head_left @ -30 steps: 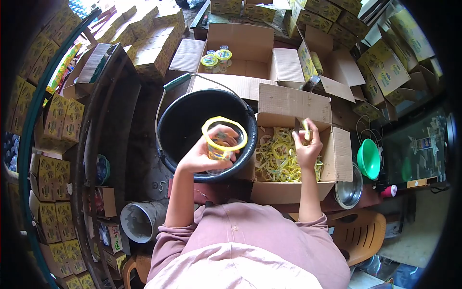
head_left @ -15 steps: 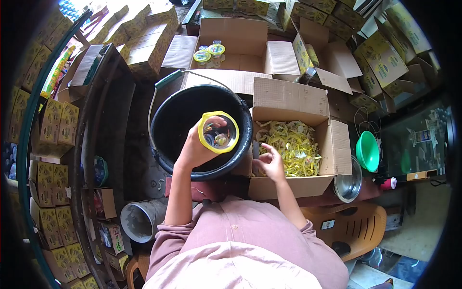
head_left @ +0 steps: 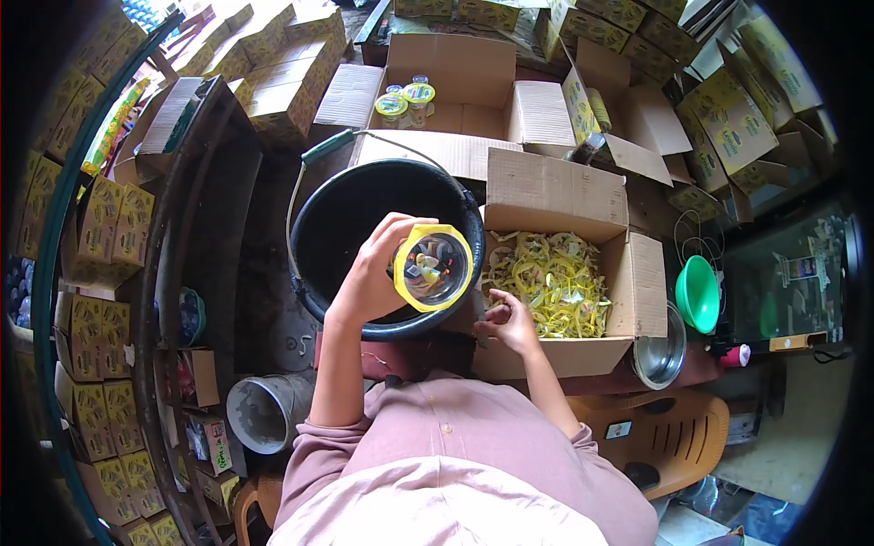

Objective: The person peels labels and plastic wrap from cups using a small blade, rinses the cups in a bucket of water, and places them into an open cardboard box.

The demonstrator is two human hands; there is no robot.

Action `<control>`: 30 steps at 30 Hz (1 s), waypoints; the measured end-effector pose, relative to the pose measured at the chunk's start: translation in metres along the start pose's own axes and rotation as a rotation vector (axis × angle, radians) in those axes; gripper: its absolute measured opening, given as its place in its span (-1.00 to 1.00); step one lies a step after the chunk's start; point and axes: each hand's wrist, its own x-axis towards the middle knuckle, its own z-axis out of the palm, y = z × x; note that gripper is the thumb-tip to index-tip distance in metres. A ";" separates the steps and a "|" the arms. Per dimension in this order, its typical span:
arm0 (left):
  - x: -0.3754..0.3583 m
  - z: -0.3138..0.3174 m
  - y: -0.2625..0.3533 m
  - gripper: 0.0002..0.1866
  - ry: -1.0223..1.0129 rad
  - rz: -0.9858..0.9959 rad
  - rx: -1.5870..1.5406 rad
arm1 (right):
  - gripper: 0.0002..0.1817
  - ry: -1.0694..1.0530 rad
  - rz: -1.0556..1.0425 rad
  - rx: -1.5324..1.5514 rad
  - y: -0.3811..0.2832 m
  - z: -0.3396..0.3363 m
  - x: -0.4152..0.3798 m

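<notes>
My left hand [head_left: 375, 273] is wrapped round a clear round container [head_left: 437, 267] with a yellow rim, held above the right side of a black bucket [head_left: 319, 196]. Small mixed-coloured pieces show inside the container. My right hand [head_left: 506, 323] has its fingers curled at the left front edge of a cardboard box [head_left: 557, 189]. Whatever that hand may hold is too small or hidden to make out. Yellow and whitish strips [head_left: 551, 284] lie in a heap inside the box, beside my right fingers.
An open carton [head_left: 451, 68] with several yellow-lidded cups [head_left: 406, 102] stands behind the bucket. To the right are a green bowl [head_left: 697, 293], a metal bowl [head_left: 660, 350] and an orange chair [head_left: 678, 437]. A grey bucket [head_left: 264, 416] stands at the lower left.
The container in my left hand has moved right and slightly down, and has turned. My right hand has shifted slightly down, its fingers more curled. The view has shifted a little.
</notes>
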 end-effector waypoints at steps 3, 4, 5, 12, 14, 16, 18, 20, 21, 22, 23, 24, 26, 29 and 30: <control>0.000 0.002 0.002 -0.34 0.014 -0.009 0.006 | -0.35 0.276 -0.303 0.045 0.013 0.002 0.008; 0.000 0.003 0.003 -0.33 0.022 -0.020 0.005 | -0.53 0.447 -0.345 -0.156 -0.018 -0.002 -0.002; 0.000 0.002 0.002 -0.30 0.004 -0.035 0.037 | -0.62 0.470 -0.476 -0.194 -0.047 -0.007 -0.013; 0.004 0.007 0.010 -0.24 -0.113 -0.033 0.232 | -0.64 0.194 -1.139 -0.881 -0.149 0.002 -0.041; 0.004 0.005 0.011 -0.22 -0.141 -0.031 0.301 | -0.69 0.177 -1.111 -0.849 -0.148 0.006 -0.038; 0.001 0.002 0.008 -0.22 -0.151 -0.053 0.322 | -0.72 0.139 -1.086 -0.748 -0.145 0.001 -0.036; -0.002 0.001 0.002 -0.21 -0.118 -0.069 0.300 | -0.79 0.200 -1.162 -0.652 -0.138 -0.007 -0.030; -0.004 0.003 -0.002 -0.20 -0.091 -0.070 0.261 | -0.81 0.211 -1.220 -0.559 -0.129 -0.022 -0.025; -0.006 0.004 -0.005 -0.23 -0.062 -0.113 0.239 | -0.80 0.279 -1.190 -0.524 -0.127 -0.029 -0.027; -0.008 0.006 -0.008 -0.25 -0.030 -0.110 0.209 | -0.79 0.347 -1.159 -0.488 -0.125 -0.036 -0.029; -0.010 0.008 -0.011 -0.27 0.002 -0.107 0.180 | -0.79 0.426 -1.093 -0.436 -0.118 -0.042 -0.030; -0.011 0.009 -0.013 -0.28 0.034 -0.103 0.149 | -0.81 0.558 -1.026 -0.372 -0.107 -0.047 -0.028; -0.013 0.010 -0.015 -0.37 0.105 -0.023 0.174 | -0.71 0.678 -0.858 -0.321 -0.068 -0.063 -0.015; -0.019 0.010 -0.022 -0.43 0.159 0.016 0.202 | -0.35 0.755 -0.348 -1.060 -0.047 -0.051 -0.016; -0.020 0.012 -0.025 -0.44 0.181 0.000 0.133 | -0.38 0.619 -0.312 -0.935 -0.041 -0.046 -0.019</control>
